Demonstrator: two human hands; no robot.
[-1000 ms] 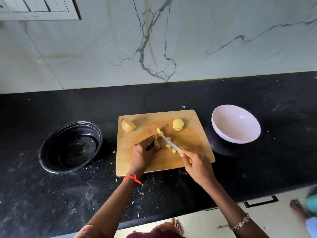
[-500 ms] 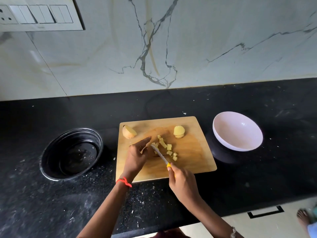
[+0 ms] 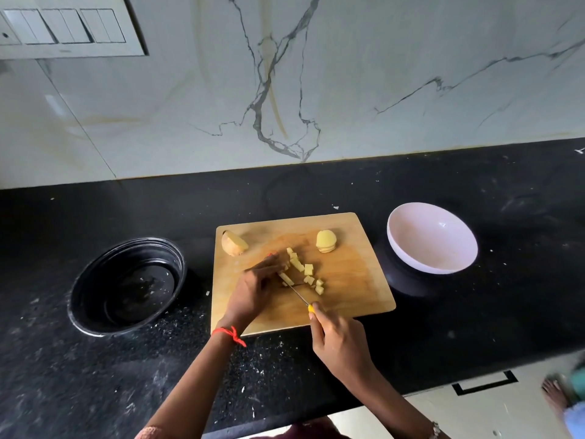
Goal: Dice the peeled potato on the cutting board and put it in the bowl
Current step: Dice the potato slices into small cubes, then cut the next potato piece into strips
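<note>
A wooden cutting board (image 3: pixel 354 280) lies on the black counter. Several yellow potato cubes (image 3: pixel 308 269) sit near its middle. A potato chunk (image 3: pixel 233 243) rests at the board's far left corner, and a sliced potato piece (image 3: pixel 326 240) lies toward the far right. My left hand (image 3: pixel 254 288) presses potato strips down beside the cubes. My right hand (image 3: pixel 340 342) grips a yellow-handled knife (image 3: pixel 299 294), its blade slanting into the strips by my left fingertips. A white bowl (image 3: pixel 432 239) stands right of the board with nothing in it.
A black round pan (image 3: pixel 126 286) sits left of the board. White crumbs are scattered over the counter's front. The marble wall rises behind, with a switch panel (image 3: pixel 63 26) at upper left. Another person's foot (image 3: pixel 555 394) shows on the floor at lower right.
My right hand drew the knife back and left toward my left fingers, from handle-right to handle-near. More cut cubes lie spread on the board. The camera tilted slightly.
</note>
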